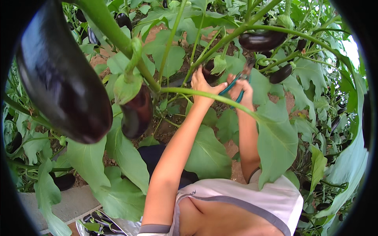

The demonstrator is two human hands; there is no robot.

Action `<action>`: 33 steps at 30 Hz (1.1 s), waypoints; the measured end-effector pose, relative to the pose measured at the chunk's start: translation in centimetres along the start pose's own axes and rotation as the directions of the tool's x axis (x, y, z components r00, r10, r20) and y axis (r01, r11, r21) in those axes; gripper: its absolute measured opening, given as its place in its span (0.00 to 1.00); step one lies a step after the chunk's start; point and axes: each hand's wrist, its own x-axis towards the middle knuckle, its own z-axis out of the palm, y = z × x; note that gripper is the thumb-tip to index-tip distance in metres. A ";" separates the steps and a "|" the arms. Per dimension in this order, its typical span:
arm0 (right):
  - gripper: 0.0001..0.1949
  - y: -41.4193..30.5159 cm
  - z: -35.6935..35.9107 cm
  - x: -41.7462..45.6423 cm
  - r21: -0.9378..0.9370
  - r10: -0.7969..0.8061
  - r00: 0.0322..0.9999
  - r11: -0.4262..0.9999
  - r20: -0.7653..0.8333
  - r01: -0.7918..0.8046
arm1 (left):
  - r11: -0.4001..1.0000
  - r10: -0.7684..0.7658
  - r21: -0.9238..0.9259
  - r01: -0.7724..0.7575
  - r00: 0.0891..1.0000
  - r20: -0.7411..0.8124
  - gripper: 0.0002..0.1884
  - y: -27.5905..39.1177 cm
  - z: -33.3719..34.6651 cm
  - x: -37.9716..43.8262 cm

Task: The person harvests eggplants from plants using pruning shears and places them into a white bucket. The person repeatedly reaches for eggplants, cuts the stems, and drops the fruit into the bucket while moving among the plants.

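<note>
My left hand (202, 85) is around a small dark eggplant (209, 71), its fingers along the left side and its thumb stretched below. The eggplant hangs by its green calyx (219, 65) from a stem. In my right hand (243, 90) is a pair of pruning shears (242, 77) with teal handles. Their soiled blades point up and away, to the right of that eggplant. Whether the blades are parted is hard to see. Just above the shears hangs another glossy eggplant (262, 40).
A large eggplant (65, 76) hangs close at the left, beside a smaller one (137, 113). Thick green branches (203, 93) cross before my forearms, with broad leaves (277, 138) around. At lower left are a concrete edge (68, 203) and a container of several eggplants (102, 222).
</note>
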 end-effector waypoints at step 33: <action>0.17 -5.0 8.8 -7.4 -0.990 -0.261 0.955 -0.064 0.139 0.126 | 0.334 -0.155 -0.707 0.623 0.777 0.611 0.38 2.4 -8.3 -7.1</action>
